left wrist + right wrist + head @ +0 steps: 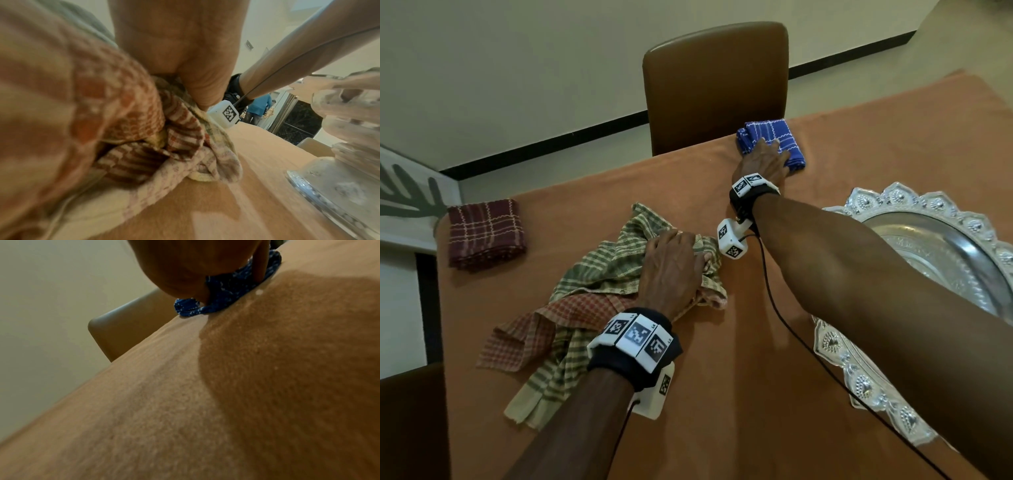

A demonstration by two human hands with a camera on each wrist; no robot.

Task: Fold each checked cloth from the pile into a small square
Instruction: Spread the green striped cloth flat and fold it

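Table [774, 377], orange-covered: your worksurface. Unfolded pile [571, 308], centre: green checked cloth [602, 260] uppermost, directly under your left hand [671, 270], whose curled fingers bunch it. Blue folded square [774, 137], far edge: your right hand [765, 161] rests flat on it, well apart from the pile.

My arms were bare, with no sleeves. On my left wrist [635, 342] I wore a black padded band faced with white tiles, each printed with a black-and-white square code. A white camera block [654, 397] with another code hung beneath it, trailing a thin black cable. My right wrist [751, 190] carried a matching black band, coded tiles, a white camera block [731, 240] and its own black cable.
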